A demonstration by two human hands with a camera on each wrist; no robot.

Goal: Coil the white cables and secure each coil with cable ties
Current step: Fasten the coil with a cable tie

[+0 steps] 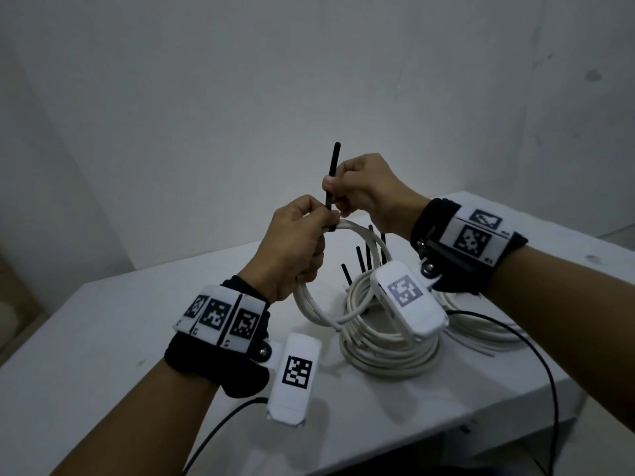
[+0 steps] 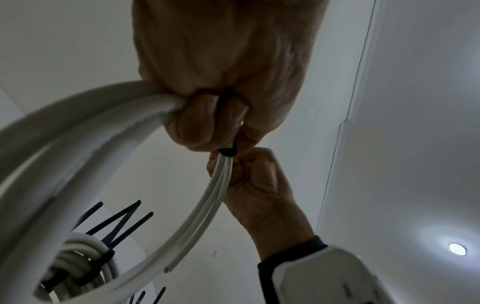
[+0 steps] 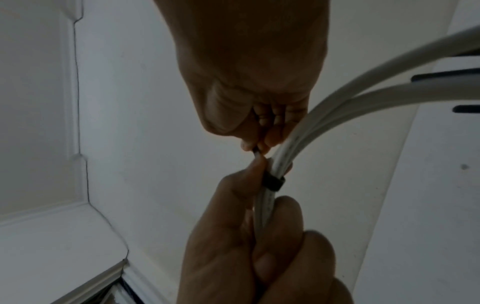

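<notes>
I hold a small coil of white cable (image 1: pixel 311 304) upright above the table. My left hand (image 1: pixel 298 240) grips the top of the coil, fingers curled round its strands. A black cable tie (image 1: pixel 332 180) loops round the strands there (image 3: pixel 272 182), its tail pointing up. My right hand (image 1: pixel 360 190) pinches that tail just above the left hand. In the left wrist view the tie's loop (image 2: pixel 228 152) sits at my fingertips, the coil (image 2: pixel 78 127) curving away below.
A bigger stack of white coils (image 1: pixel 388 341) bound with black ties (image 1: pixel 360 259) lies on the white table (image 1: pixel 120 338) under my right wrist. More loose white cable (image 1: pixel 481 324) and a thin black wire (image 1: pixel 536 352) lie to the right. A bare wall stands behind.
</notes>
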